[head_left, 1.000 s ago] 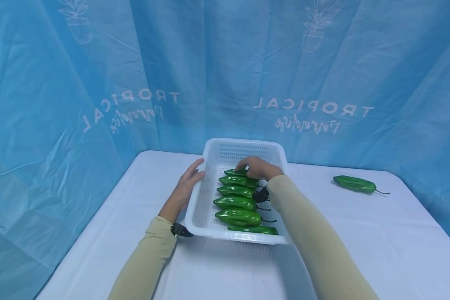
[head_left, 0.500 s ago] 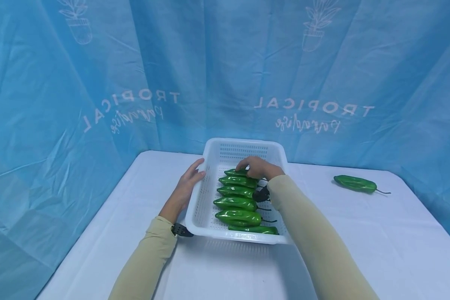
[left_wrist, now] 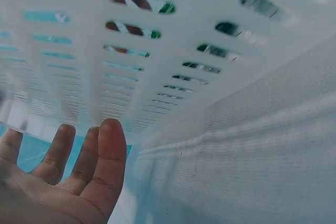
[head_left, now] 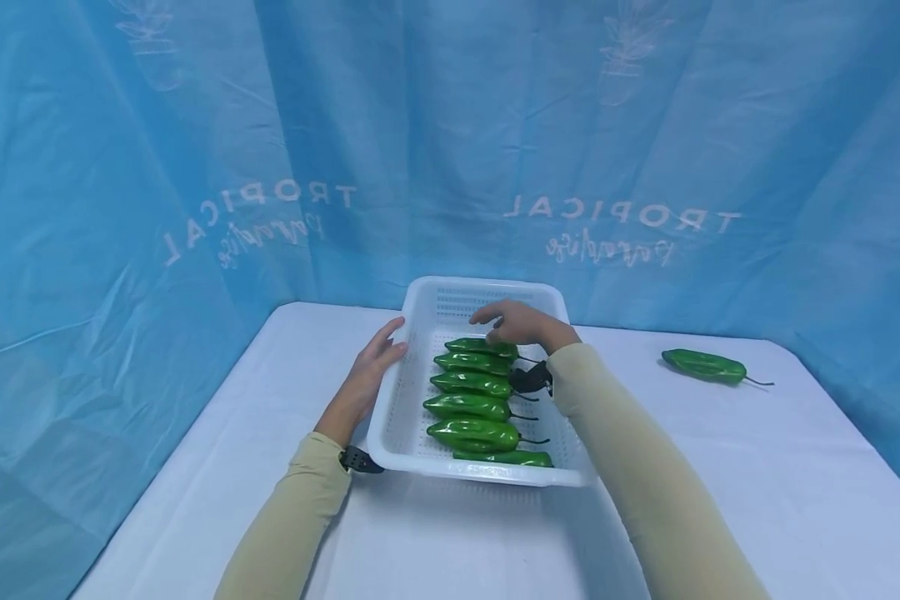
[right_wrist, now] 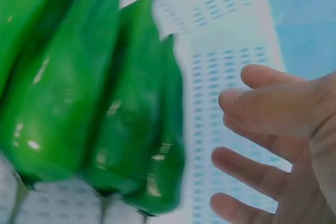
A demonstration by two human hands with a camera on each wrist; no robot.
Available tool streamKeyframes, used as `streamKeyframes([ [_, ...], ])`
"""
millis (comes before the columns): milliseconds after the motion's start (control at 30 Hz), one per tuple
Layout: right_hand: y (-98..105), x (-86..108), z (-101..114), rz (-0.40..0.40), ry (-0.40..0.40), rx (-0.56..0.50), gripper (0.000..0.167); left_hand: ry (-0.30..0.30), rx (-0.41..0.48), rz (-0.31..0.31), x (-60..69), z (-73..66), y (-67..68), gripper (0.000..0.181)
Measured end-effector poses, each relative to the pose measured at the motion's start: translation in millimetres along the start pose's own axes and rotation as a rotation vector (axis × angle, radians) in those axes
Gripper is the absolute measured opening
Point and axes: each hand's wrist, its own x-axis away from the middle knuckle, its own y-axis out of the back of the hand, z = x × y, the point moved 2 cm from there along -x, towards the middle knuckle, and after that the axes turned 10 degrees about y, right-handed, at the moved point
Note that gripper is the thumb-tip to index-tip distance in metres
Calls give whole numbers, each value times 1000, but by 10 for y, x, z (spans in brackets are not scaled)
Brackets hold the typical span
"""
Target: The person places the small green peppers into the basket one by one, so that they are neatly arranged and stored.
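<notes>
A white perforated plastic basket holds several glossy green peppers, laid crosswise in a row with most stems to the right. Along its left side lies my left hand, fingers extended and thumb near the rim. In the left wrist view, the fingers are upright beside the slotted wall. My right hand hovers over the farthest pepper, partly covering it in the head view. The right wrist view shows the hand apart from that pepper, fingers spread and loosely bent, holding nothing.
On the right of the white-covered table lies a single green pepper, stem pointing right. A blue curtain with mirrored lettering hangs behind the table and along its left side.
My right hand has let go of the farthest pepper and lifted slightly, its fingers spreading. More of that pepper shows now. The left hand stays at the basket's side.
</notes>
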Motion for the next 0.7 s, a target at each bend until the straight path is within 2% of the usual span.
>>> streamKeyframes([
  [233,295,310,118,-92,97,-24,45,-4,8,9,-8,19,4,59],
  [400,454,653,103,-135,139,-12,46,6,27,21,-9,33,-14,59],
  [533,542,987,-3,-168,100,10,46,8,27,25,1,21,-34,59],
  [700,577,1357,-175,-207,16,17,46,-3,36,24,-6,3,-49,58],
])
